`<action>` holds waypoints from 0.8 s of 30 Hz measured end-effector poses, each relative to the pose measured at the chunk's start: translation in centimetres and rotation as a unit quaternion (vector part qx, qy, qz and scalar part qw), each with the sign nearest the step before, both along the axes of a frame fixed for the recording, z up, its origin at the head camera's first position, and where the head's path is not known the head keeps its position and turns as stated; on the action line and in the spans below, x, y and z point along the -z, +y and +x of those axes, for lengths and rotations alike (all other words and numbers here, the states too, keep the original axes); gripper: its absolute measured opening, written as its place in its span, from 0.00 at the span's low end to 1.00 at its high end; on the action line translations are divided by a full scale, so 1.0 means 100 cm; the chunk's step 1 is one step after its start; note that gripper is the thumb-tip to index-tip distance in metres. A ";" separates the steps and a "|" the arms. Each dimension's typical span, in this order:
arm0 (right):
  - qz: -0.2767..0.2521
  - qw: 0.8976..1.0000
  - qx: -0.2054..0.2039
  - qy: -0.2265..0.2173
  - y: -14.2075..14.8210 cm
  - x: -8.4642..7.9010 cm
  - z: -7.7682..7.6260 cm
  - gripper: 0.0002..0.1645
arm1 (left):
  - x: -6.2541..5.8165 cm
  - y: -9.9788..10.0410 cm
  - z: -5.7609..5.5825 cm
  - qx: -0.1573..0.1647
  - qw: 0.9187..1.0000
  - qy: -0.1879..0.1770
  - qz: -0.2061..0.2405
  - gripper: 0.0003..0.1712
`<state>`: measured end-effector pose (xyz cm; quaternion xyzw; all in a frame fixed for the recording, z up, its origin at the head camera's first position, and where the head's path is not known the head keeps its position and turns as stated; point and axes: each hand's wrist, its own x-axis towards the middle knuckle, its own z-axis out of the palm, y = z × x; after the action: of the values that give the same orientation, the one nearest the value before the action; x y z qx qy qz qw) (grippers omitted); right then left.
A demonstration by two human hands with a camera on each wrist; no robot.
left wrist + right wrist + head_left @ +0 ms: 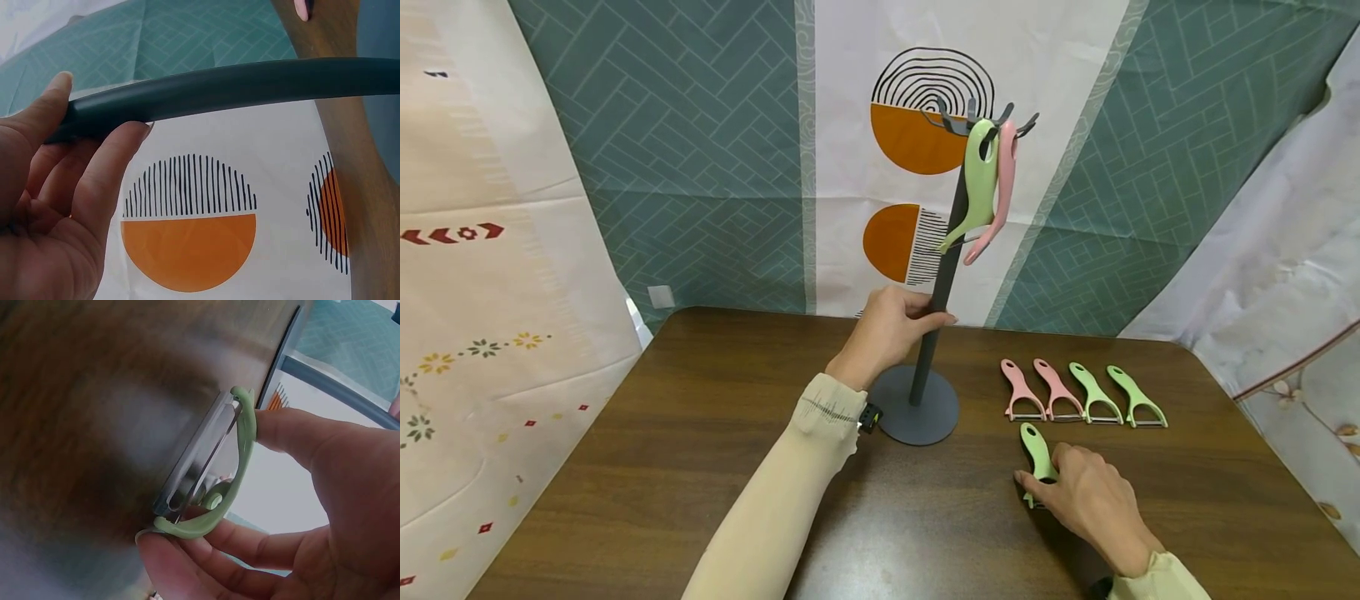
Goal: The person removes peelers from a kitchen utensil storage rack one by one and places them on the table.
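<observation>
My left hand point(886, 332) holds the dark grey pole point(925, 358) of an upright stand between thumb and fingers, partway up. In the left wrist view the pole point(250, 87) runs sideways past the fingertips. On the stand's hooks point(955, 125) hang a green peeler point(979, 171) and a pink peeler point(1006, 179), side by side. At the front right, my right hand point(1093, 496) pinches another green peeler point(1036, 450) by its head. The right wrist view shows thumb and fingers on both sides of the green frame point(247, 434), its metal blade facing the table.
Two pink peelers point(1018, 387) point(1056, 387) and two green peelers point(1093, 390) point(1133, 393) lie in a row right of the round stand base point(917, 425). The brown table point(715, 433) ends at a patterned cloth backdrop point(700, 167).
</observation>
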<state>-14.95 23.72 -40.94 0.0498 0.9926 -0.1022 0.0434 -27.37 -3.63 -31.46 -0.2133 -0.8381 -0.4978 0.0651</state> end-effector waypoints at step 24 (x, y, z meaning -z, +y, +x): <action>-0.005 0.998 -0.002 0.056 0.005 -0.002 -0.004 0.27 | 0.001 0.000 0.003 0.001 1.000 0.006 -0.001 0.11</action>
<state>-15.38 24.27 -40.75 0.0420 0.9930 -0.1099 -0.0116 -27.06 -3.60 -31.53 -0.2170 -0.8380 -0.4958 0.0694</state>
